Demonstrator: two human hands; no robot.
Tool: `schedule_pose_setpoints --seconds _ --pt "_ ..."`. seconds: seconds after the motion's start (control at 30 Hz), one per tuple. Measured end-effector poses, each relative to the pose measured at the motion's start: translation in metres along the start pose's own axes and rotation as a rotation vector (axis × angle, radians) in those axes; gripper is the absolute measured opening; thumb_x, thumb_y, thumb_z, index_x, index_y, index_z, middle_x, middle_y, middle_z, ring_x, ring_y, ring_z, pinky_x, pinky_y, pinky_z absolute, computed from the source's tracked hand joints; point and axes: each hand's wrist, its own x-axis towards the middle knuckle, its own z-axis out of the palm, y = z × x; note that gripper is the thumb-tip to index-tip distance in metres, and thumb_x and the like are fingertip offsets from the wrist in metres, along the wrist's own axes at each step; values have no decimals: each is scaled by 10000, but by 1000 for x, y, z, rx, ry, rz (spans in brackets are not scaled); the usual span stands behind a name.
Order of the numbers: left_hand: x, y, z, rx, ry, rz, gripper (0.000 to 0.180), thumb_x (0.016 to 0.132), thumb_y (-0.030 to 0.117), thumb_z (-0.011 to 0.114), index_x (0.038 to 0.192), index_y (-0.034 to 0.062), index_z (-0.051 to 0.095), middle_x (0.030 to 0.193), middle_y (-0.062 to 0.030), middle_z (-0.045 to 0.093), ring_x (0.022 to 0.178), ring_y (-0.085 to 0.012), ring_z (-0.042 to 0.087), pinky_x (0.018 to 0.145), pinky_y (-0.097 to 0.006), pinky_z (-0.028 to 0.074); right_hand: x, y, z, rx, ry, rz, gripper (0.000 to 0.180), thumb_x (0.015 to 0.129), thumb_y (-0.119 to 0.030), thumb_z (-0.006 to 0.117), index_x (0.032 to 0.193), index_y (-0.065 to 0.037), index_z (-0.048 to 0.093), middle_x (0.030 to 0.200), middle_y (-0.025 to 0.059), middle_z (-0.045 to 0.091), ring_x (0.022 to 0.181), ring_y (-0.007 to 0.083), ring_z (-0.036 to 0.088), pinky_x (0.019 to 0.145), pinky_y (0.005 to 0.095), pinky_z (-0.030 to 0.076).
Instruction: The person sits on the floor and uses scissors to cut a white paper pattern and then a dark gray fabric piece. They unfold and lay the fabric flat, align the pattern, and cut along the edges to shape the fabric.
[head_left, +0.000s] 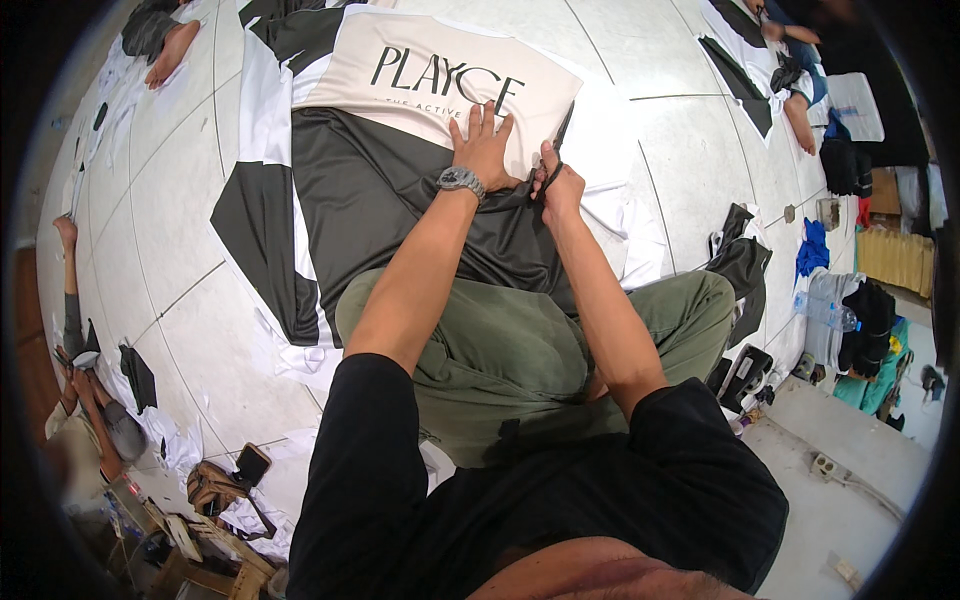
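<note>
A large printed fabric panel [360, 165], dark grey with a cream section [430, 60] and white edges, is spread on the floor before my crossed legs. My left hand [484, 155], with a watch on its wrist, lies on it with fingers spread, pressing across the seam between cream and dark grey. Just to its right, my right hand [565, 192] grips a pair of scissors [549, 178] by the dark handles. Their blades point away from me along the right side of the panel. Part of the cloth is bunched near my right hand.
White fabric scraps [635, 240] lie right of the panel. Dark offcuts [740, 262] and a black shoe-like item [745, 378] are beside my right knee. A water bottle [826, 312] stands farther right. A brown bag [215, 487] and phone [252, 464] lie lower left. Other people sit around.
</note>
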Motion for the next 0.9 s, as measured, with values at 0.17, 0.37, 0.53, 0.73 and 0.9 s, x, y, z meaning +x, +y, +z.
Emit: schedule_pose_setpoints --seconds 0.17,0.37,0.53,0.73,0.9 --pt "-1 1 -2 -3 -1 -1 1244 579 484 919 1590 160 269 1681 -185 107 1555 -373 66 1198 -671 62 0 -1 2 18 -9 21 422 869 -410 799 842 -40 599 617 28 554 470 128 505 411 278 401" --pt "0 2 -2 -1 -8 -4 1252 575 479 923 1591 161 265 1682 -185 95 1556 -374 63 1199 -670 58 0 -22 5 80 -6 69 409 872 -408 785 827 -36 620 603 29 530 461 141 501 402 294 397" --pt "1 2 -2 3 -5 -4 1262 567 500 919 1593 162 264 1681 -189 98 1555 -378 58 1199 -670 54 0 -24 7 94 7 91 418 855 -417 796 828 -40 617 597 22 517 458 143 499 402 298 397" --pt "0 2 -3 18 -10 -2 1285 557 542 912 1593 143 264 1673 -210 112 1553 -386 60 1195 -677 67 4 -15 -3 -40 11 70 426 851 -417 796 849 -37 604 610 27 531 462 142 505 401 295 396" --pt "0 12 -8 -9 36 -61 1225 585 581 890 1559 88 335 1631 -255 222 1530 -412 139 1178 -666 152 2 -16 -17 34 -17 88 449 858 -455 792 877 -51 597 606 13 532 474 140 515 431 292 426"
